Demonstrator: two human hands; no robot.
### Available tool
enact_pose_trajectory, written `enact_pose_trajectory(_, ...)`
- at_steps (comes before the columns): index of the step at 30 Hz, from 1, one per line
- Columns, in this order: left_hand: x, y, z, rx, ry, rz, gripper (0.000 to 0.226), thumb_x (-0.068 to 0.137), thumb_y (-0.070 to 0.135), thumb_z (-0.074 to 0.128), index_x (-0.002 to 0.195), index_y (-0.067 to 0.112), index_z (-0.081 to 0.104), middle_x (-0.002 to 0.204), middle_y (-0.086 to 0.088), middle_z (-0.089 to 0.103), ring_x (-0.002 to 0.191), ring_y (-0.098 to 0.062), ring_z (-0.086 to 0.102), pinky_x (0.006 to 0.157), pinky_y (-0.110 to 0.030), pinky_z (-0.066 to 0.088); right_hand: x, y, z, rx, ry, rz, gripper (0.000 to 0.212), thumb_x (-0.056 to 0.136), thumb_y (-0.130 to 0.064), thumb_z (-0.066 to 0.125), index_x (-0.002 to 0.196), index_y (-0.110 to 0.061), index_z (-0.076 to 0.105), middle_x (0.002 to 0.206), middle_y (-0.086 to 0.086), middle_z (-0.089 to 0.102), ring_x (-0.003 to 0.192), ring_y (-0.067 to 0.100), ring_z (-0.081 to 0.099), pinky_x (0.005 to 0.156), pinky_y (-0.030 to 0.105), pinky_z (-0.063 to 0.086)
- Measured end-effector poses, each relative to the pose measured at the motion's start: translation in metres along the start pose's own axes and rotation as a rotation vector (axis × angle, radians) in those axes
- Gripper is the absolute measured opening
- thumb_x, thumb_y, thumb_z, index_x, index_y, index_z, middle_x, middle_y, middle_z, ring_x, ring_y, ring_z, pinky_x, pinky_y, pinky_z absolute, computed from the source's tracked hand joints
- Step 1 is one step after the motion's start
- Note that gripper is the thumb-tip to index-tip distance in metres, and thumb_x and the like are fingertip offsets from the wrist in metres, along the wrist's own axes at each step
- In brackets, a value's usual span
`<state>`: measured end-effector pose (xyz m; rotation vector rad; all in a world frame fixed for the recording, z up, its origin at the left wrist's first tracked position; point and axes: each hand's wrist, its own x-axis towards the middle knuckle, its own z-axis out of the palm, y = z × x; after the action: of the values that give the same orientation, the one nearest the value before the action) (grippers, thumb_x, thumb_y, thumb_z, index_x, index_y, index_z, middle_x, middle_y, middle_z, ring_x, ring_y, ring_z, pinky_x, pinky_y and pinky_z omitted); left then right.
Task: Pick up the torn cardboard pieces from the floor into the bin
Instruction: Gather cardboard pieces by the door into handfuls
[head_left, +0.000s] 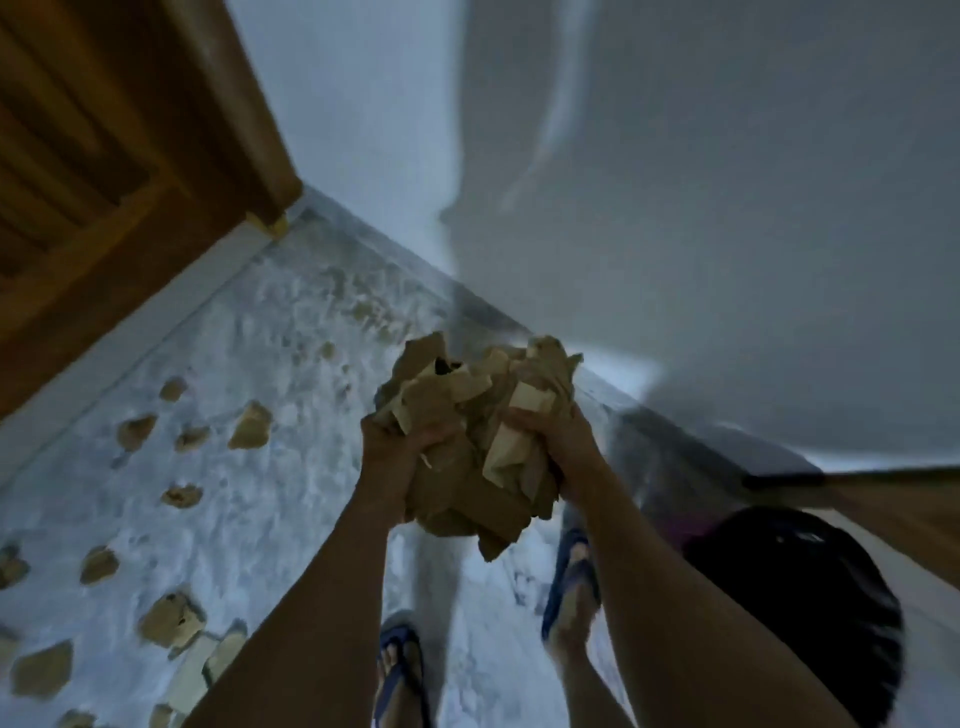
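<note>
Cardboard bundle (470, 441), long axis roughly upright, gripped between both hands.

A pale speckled floor (291, 467) of white and grey fills the lower left, blurred in places. Up and to the left of the grip stands a brown wooden door (93, 171) with slatted panels, its frame meeting the floor at a light threshold strip (130, 358). Above and to the right of the grip rises a plain white wall (727, 234), dim and bluish (the light is low and cool throughout), with a soft shadow across it. Far right of the grip, a wooden edge (893, 499) juts in.
</note>
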<state>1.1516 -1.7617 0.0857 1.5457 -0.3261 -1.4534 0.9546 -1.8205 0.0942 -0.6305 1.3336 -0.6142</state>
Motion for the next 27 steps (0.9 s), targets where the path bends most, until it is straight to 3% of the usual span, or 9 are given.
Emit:
enact_pose_trajectory(3, -0.034, 0.002, 0.076, 0.089, -0.168, -0.042, 0.043, 0.072, 0.003, 0.086, 0.110, 0.011, 0.069, 0.098, -0.010, 0.077, 0.083, -0.028, 0.076, 0.065, -0.041, 0.062, -0.061, -0.017, -0.078, 0.090, 0.115, -0.022, 0.071, 0.066, -0.028, 0.092, 0.129, -0.019, 0.061, 0.123, 0.012, 0.070, 0.109, 0.034, 0.069, 0.092, 0.056, 0.056)
enact_pose_trajectory(7, -0.083, -0.028, 0.182, 0.141, -0.349, -0.138, 0.086, 0.055, 0.015, 0.097, 0.129, 0.015, 0.055, 0.118, -0.016, 0.070, 0.098, -0.038, 0.072, 0.080, -0.060, 0.059, -0.138, -0.019, -0.184, 0.233, 0.286, -0.014, 0.059, 0.069, -0.014, 0.090, 0.122, -0.019, 0.065, 0.116, 0.010, 0.073, 0.105, 0.033, 0.070, 0.090, 0.052, 0.058)
enact_pose_trajectory(11, -0.141, -0.084, 0.281, 0.259, -0.498, -0.139, 0.049, 0.070, -0.001, 0.087, 0.108, 0.019, 0.063, 0.103, -0.012, 0.073, 0.090, -0.035, 0.072, 0.067, -0.040, 0.061, -0.207, 0.011, -0.289, 0.349, 0.444, -0.048, 0.064, 0.070, -0.016, 0.088, 0.128, -0.019, 0.063, 0.119, 0.008, 0.072, 0.104, 0.029, 0.071, 0.086, 0.045, 0.059)
enact_pose_trajectory(13, -0.162, -0.121, 0.319, 0.305, -0.620, -0.144, 0.048, 0.067, 0.001, 0.088, 0.111, 0.006, 0.069, 0.104, -0.020, 0.074, 0.095, -0.043, 0.071, 0.071, -0.044, 0.061, -0.237, 0.034, -0.339, 0.386, 0.498, -0.060, 0.060, 0.073, -0.018, 0.086, 0.127, -0.022, 0.062, 0.119, 0.007, 0.071, 0.103, 0.027, 0.071, 0.085, 0.041, 0.058)
enact_pose_trajectory(17, -0.182, -0.176, 0.364, 0.407, -0.688, -0.158, 0.077, 0.057, 0.017, 0.095, 0.124, 0.002, 0.063, 0.114, -0.025, 0.070, 0.099, -0.045, 0.070, 0.077, -0.051, 0.060, -0.258, 0.078, -0.405, 0.414, 0.589, -0.096, 0.071, 0.073, -0.018, 0.088, 0.136, -0.026, 0.055, 0.126, 0.003, 0.068, 0.109, 0.026, 0.068, 0.095, 0.046, 0.056)
enact_pose_trajectory(20, -0.183, -0.206, 0.384, 0.452, -0.701, -0.095, 0.060, 0.066, 0.007, 0.090, 0.120, 0.001, 0.066, 0.111, -0.023, 0.072, 0.098, -0.042, 0.071, 0.077, -0.051, 0.060, -0.248, 0.104, -0.434, 0.449, 0.589, -0.109, 0.071, 0.072, -0.016, 0.089, 0.135, -0.024, 0.057, 0.127, 0.004, 0.068, 0.110, 0.026, 0.068, 0.098, 0.048, 0.054)
enact_pose_trajectory(23, -0.170, -0.226, 0.395, 0.487, -0.649, -0.021, 0.045, 0.071, 0.001, 0.086, 0.113, 0.002, 0.070, 0.106, -0.019, 0.075, 0.095, -0.038, 0.073, 0.075, -0.048, 0.062, -0.225, 0.119, -0.450, 0.443, 0.584, -0.111, 0.068, 0.073, -0.015, 0.089, 0.133, -0.021, 0.058, 0.122, 0.001, 0.069, 0.106, 0.022, 0.068, 0.093, 0.041, 0.056)
enact_pose_trajectory(25, -0.155, -0.241, 0.394, 0.567, -0.628, -0.037, 0.070, 0.061, 0.018, 0.094, 0.123, 0.006, 0.064, 0.113, -0.016, 0.073, 0.103, -0.036, 0.071, 0.072, -0.040, 0.062, -0.211, 0.126, -0.457, 0.401, 0.567, -0.088, 0.069, 0.073, -0.016, 0.088, 0.133, -0.024, 0.053, 0.123, 0.001, 0.067, 0.102, 0.017, 0.067, 0.088, 0.035, 0.056)
enact_pose_trajectory(27, -0.146, -0.257, 0.389, 0.836, -0.614, -0.096, 0.113, 0.049, 0.048, 0.096, 0.144, 0.015, 0.044, 0.137, -0.012, 0.059, 0.123, -0.034, 0.060, 0.086, -0.040, 0.059, -0.200, 0.134, -0.461, 0.318, 0.546, -0.022, 0.082, 0.074, -0.020, 0.089, 0.143, -0.020, 0.045, 0.137, 0.005, 0.059, 0.107, 0.019, 0.062, 0.092, 0.035, 0.052)
